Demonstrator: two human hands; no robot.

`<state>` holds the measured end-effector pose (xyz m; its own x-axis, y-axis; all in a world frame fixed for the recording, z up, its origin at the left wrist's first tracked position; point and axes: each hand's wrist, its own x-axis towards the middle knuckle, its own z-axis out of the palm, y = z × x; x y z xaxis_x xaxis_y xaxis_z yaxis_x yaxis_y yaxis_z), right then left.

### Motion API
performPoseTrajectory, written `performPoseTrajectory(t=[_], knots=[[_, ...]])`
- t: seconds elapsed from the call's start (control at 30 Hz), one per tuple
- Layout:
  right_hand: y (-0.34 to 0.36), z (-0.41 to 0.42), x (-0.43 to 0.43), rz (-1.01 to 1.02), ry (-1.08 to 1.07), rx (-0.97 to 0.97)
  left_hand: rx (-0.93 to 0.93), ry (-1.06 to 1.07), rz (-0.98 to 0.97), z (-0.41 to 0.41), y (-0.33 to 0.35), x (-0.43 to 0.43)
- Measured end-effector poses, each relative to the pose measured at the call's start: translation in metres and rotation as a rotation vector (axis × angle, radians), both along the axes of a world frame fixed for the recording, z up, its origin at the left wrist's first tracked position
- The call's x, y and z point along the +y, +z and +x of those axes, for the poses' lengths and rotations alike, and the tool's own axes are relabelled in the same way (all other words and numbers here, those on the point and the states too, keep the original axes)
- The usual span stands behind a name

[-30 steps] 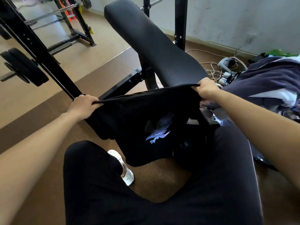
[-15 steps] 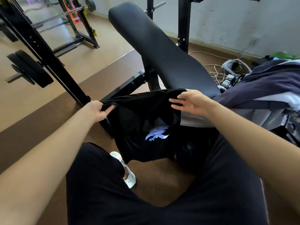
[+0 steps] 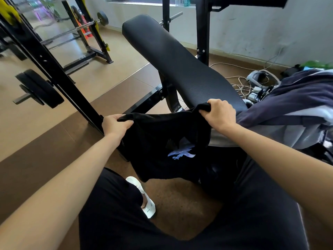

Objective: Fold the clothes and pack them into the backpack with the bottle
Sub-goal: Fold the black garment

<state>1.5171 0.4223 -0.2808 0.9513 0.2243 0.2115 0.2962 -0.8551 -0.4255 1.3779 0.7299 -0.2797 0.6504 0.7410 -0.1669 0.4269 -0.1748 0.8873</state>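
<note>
Near end of desk: a black garment [image 3: 162, 141] hangs in the air just off it, above the person's knees, with a pale blue bird print [image 3: 182, 153] facing the camera.
Left grip [image 3: 115, 124]: clenched on the garment's upper left edge, fingers curled over the cloth.
Right grip [image 3: 220, 114]: clenched on the upper right edge, bunching it close to the desk's near end.
Desk [image 3: 173, 60]: black and padded, slanting up and away.
Right edge of desk: a heap of dark blue and white clothes [image 3: 297, 109] lies beside it.
Floor [image 3: 45, 141]: a white shoe [image 3: 144, 197] by the left knee; cables [image 3: 243, 85] beyond the heap; weight plates [image 3: 41, 87] far left.
</note>
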Motion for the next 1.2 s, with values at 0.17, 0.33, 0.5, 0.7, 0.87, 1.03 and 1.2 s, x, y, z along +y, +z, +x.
performPoseTrajectory(t=[0.17, 0.33, 0.5, 0.7, 0.87, 1.03, 1.2], knots=[[0.004, 0.006, -0.006, 0.092, 0.048, -0.044, 0.218, -0.080, 0.508, -0.006, 0.005, 0.009], [0.011, 0.004, -0.002, 0.343, -0.028, 0.188, 0.146, -0.155, 0.251, -0.002, 0.015, -0.001], [0.007, -0.019, 0.021, 0.546, -0.089, 0.278, 0.113, -0.098, 0.164, 0.001, 0.014, -0.034], [0.004, -0.056, 0.042, 0.699, 0.091, 0.370, 0.025, -0.284, -0.124, -0.004, 0.014, -0.087], [-0.003, -0.081, 0.038, 0.865, 0.435, 0.708, -0.039, -0.469, -0.437, -0.007, 0.024, -0.120], [-0.011, -0.089, 0.021, 0.849, 0.593, 0.551, -0.075, -0.626, -0.617, -0.016, 0.034, -0.120], [-0.017, -0.085, 0.017, 0.970, 0.466, 0.534, -0.204, -0.638, -0.178, -0.026, 0.022, -0.108]])
